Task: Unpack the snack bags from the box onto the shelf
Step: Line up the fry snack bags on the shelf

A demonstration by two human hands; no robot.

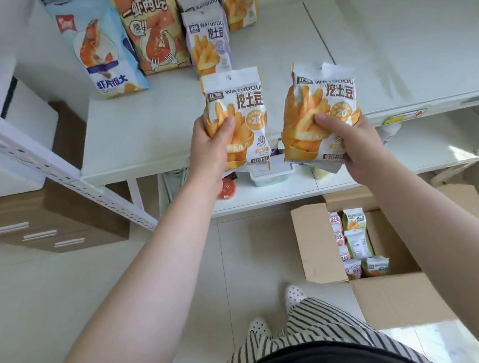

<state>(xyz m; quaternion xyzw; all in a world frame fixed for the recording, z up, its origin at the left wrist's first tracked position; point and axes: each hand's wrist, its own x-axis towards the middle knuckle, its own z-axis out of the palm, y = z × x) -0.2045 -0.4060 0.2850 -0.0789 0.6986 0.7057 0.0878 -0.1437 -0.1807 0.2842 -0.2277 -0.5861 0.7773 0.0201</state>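
Nearest, striped trousers over spotted slippers, beside an open cardboard box with small snack bags left inside. Mid-transfer: left hand gripping one yellow fries bag, right hand clutching another, both raised at the shelf edge, needing upright placement next. Beyond, "WATUDOU" readable on the standing purple bag.

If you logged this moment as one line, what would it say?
left hand: grips yellow fries snack bag | right hand: grips matching yellow bags | white shelf: ahead | brown cardboard box: bags remain
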